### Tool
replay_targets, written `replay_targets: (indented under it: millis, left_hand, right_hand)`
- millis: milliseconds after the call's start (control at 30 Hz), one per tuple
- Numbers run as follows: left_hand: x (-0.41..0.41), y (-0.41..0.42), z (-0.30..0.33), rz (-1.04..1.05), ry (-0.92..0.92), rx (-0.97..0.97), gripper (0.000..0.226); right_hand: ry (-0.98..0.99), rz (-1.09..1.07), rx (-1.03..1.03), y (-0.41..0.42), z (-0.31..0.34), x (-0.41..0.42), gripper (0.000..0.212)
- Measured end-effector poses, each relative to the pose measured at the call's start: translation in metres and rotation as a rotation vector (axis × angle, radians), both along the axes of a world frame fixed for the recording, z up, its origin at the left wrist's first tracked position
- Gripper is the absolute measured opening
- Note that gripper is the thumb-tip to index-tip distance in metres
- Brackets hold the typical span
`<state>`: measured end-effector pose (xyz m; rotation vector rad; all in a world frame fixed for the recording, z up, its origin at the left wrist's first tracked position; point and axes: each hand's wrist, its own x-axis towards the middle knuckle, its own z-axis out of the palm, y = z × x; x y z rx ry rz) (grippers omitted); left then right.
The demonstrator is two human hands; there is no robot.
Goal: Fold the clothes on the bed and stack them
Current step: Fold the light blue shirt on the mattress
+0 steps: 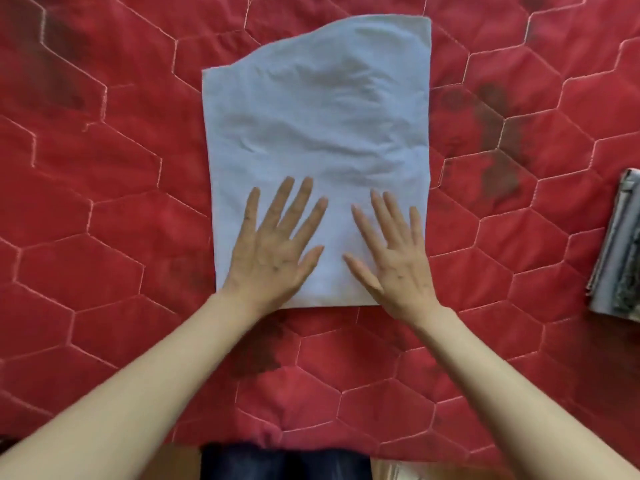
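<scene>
Red quilted bedspread (104, 237) with that hexagon stitching fills pretty much the whole view, so we've got a big soft bed to work on, which explains why everything gets pressed flat instead of folded in the air.

Right in the middle lies the pale blue garment (317, 133), already folded down to a tall rectangle with its near edge squared toward us and the far edge a bit wavy on the left. It's wrinkled in the upper half, smooth down near us.

Over at the right edge sits a folded grey stack (620, 251), well apart from the blue piece. We're guessing that's the pile of finished clothes, but it's cut off by the frame, so hard to say what's in it.

Our left hand (273, 251) and right hand (394, 258) both lie palm-down on the near end of the blue garment, fingers (298, 202) straight and spread, gripping nothing. Looks to us like smoothing: flattening the cloth so the next fold comes out crisp, probably near end up over the far end.
</scene>
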<state>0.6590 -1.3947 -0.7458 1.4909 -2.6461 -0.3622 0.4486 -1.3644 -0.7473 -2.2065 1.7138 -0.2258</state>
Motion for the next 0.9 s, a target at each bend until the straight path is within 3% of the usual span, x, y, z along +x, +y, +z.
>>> replay_targets:
  millis: [167, 367, 500, 700, 900]
  left_hand:
    - [0.019, 0.08, -0.019, -0.147, -0.154, 0.115, 0.075]
    - [0.052, 0.083, -0.023, -0.136, -0.137, -0.063, 0.055]
    - [0.065, 0.072, -0.021, -0.156, -0.091, -0.171, 0.048]
    - [0.074, 0.063, -0.009, -0.138, 0.098, -0.255, 0.023]
    - [0.076, 0.057, 0.028, -0.139, 0.187, -0.209, 0.021]
  right_hand:
    - [0.103, 0.186, 0.086, 0.077, -0.013, -0.013, 0.069]
    - [0.164, 0.167, -0.102, 0.082, -0.018, -0.04, 0.05]
    - [0.184, 0.17, -0.231, 0.07, -0.014, -0.048, 0.049]
    - [-0.029, 0.016, -0.273, 0.058, 0.001, -0.044, 0.014]
    - [-0.113, -0.056, -0.097, 0.048, 0.05, -0.046, 0.01]
